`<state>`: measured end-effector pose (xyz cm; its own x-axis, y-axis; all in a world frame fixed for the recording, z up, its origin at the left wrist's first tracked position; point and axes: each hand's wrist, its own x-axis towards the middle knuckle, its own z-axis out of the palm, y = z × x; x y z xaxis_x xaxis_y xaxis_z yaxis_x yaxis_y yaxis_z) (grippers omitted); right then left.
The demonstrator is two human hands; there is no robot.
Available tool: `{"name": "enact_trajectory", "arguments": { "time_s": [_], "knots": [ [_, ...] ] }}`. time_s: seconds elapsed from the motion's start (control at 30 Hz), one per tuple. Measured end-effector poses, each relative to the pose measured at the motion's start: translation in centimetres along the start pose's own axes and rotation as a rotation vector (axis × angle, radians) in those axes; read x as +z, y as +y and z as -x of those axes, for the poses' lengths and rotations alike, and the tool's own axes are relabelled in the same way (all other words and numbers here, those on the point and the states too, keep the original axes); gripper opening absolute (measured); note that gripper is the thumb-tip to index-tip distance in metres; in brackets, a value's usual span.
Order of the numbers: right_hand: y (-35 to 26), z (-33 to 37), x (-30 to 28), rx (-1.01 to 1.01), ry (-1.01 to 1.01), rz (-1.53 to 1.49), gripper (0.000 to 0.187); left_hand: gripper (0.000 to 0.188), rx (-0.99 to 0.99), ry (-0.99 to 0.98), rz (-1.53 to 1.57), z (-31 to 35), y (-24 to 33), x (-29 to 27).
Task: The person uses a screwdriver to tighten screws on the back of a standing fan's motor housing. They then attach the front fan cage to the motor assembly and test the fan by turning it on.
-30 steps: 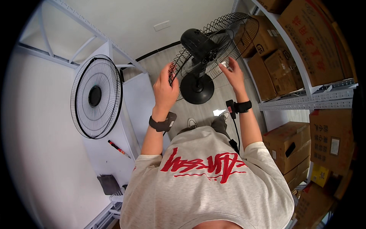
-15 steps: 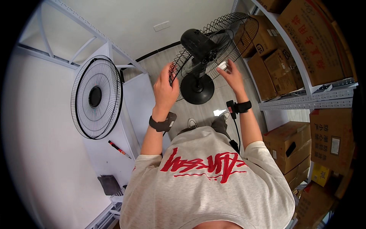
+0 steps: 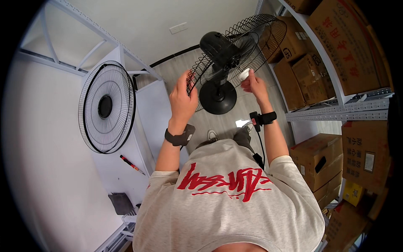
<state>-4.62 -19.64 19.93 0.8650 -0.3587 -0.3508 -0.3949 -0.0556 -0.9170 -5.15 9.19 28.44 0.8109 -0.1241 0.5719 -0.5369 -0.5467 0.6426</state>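
In front of me a black fan stands on a round base, with its wire guard tilted outward. My left hand has its fingers closed round the near-left rim of that guard. In my right hand is a small white round piece, pinched between thumb and fingers just in front of the guard. A separate front grille with a dark hub lies on the white table to my left.
A red and black screwdriver lies on the white table, near a dark flat object. On my right, shelving holds several cardboard boxes. A wall with a socket plate rises behind the fan.
My right hand has turned and closed more, and the white piece now shows more fully. My left hand keeps its place on the guard rim.
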Motion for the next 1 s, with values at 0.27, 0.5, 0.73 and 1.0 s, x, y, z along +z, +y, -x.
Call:
{"name": "enact_trajectory", "arguments": {
  "time_s": [0.27, 0.5, 0.73, 1.0],
  "knots": [
    [1.5, 0.4, 0.8, -0.542, 0.158, 0.197, 0.060, 0.036, -0.030, -0.002, 0.033, -0.3, 0.2, -0.2],
    [0.5, 0.0, -0.9, -0.025, -0.155, -0.106, 0.057, 0.036, -0.004, 0.000, 0.030, -0.3, 0.2, 0.0],
    [-0.5, 0.4, -0.5, -0.003, -0.100, -0.061, 0.053, 0.036, -0.003, 0.002, 0.010, -0.2, 0.1, -0.2],
    [1.2, 0.9, 1.0, -0.405, 0.132, 0.189, 0.064, 0.047, -0.005, -0.003, 0.033, -0.2, -0.3, 0.1]
  ]
}}
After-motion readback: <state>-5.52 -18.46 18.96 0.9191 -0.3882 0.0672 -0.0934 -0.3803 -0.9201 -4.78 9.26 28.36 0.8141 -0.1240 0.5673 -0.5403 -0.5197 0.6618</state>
